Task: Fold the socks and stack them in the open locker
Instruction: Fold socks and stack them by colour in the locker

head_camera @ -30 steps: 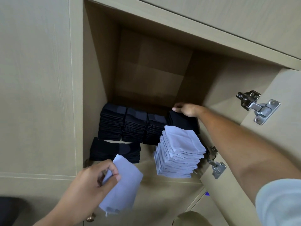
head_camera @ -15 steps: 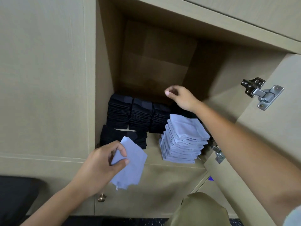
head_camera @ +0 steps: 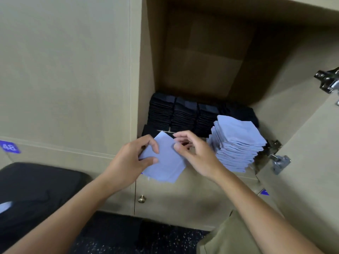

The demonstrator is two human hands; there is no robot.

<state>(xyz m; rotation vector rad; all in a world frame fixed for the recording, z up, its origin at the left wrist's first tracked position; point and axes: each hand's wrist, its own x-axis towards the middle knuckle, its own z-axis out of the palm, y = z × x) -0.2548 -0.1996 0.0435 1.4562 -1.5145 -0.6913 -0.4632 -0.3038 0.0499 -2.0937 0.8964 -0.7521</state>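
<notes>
My left hand (head_camera: 133,158) pinches a folded light-blue sock (head_camera: 166,165) by its left edge, held in front of the open locker (head_camera: 146,70). My right hand (head_camera: 196,153) hovers at the sock's right edge with fingers curled; whether it grips the cloth is unclear. Inside the locker, a tall stack of light-blue socks (head_camera: 236,143) stands at the front right. Behind it run several stacks of black socks (head_camera: 183,114), with a low black pile at the front left, mostly hidden by the held sock.
The locker door (head_camera: 311,143) hangs open at the right with metal hinges (head_camera: 279,161). A closed lower door carries a brass knob (head_camera: 141,198). A black bag (head_camera: 36,195) lies at the lower left. A purple number sticker (head_camera: 9,147) marks the left panel.
My right hand has pulled out of the locker's back and come down to the held sock. My left hand raised the sock toward the locker opening. The view has tilted downward.
</notes>
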